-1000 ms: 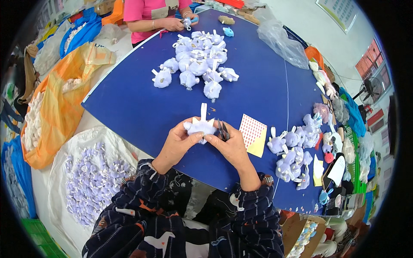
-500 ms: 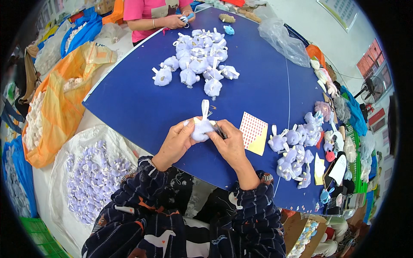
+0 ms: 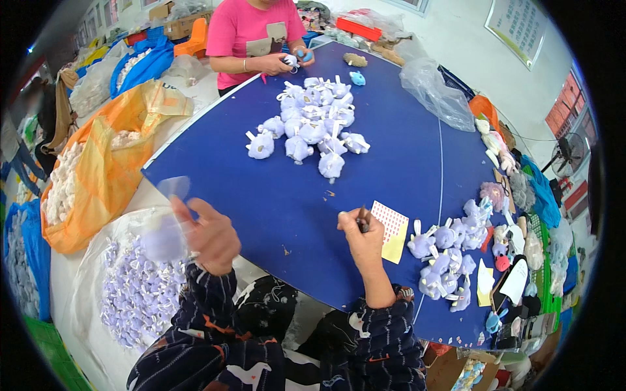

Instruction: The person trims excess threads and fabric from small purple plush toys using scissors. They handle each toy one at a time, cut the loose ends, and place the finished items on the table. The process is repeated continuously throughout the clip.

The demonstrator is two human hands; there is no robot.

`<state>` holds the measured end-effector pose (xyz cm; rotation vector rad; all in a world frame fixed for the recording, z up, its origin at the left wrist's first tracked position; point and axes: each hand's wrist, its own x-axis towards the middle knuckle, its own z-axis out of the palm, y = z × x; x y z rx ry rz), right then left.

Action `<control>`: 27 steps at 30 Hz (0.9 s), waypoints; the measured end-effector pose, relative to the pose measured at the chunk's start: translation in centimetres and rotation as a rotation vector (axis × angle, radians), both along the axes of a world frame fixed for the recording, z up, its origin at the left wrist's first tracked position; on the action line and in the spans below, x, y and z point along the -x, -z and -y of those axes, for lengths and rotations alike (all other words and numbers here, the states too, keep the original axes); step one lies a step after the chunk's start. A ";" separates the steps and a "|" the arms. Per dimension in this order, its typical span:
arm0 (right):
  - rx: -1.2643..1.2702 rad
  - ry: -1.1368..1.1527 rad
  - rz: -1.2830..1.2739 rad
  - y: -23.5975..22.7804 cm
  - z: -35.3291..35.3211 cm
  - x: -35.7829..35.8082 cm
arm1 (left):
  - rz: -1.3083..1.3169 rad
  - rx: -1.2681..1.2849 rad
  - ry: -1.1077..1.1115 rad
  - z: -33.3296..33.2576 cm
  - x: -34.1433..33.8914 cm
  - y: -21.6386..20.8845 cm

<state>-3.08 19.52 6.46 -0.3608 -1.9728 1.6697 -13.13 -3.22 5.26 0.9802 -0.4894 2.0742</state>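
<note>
Over the white bag (image 3: 91,274) at my left, my left hand (image 3: 212,238) is smeared by motion, its fingers stretched out and apart. A blurred lavender plush toy (image 3: 163,240) with a pale loop is in mid-air beside the fingertips, above several similar plush toys (image 3: 140,293) in the bag. Above the blue table, my right hand (image 3: 362,240) is closed around a small dark tool (image 3: 363,220); its kind is mostly hidden by the fingers. Just right of that hand lies a sheet with rows of red marks (image 3: 390,221) on yellow backing.
Lavender plush toys (image 3: 313,124) are heaped mid-table, with another group (image 3: 447,251) at the right. Across the blue table (image 3: 261,195) a person in pink (image 3: 251,39) handles a small item. An orange sack (image 3: 130,176) of white pieces stands left; clear plastic (image 3: 437,98) lies at the far right.
The plush toy I held in both hands has gone left and down with my left hand, out over the white bag. My right hand stays above the table with the dark tool. The view has tilted up.
</note>
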 end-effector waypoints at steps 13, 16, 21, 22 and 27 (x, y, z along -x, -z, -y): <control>-0.186 -0.019 0.024 0.4 0.0 0.1 | -0.987 1.721 -1.970 -7.5 13.5 3.4; -0.187 0.005 0.088 0.1 -0.5 -0.2 | -0.957 1.532 -1.727 -8.6 10.0 1.8; -0.259 -0.091 -0.020 1.2 -0.2 0.7 | -0.912 1.289 -1.343 -8.1 1.1 1.9; -0.316 -0.136 -0.040 1.3 -0.4 0.7 | -0.947 1.277 -1.348 -8.0 -0.4 1.2; -0.093 -0.254 0.064 0.8 -0.3 0.2 | -0.493 1.087 -1.191 -8.7 -2.2 2.5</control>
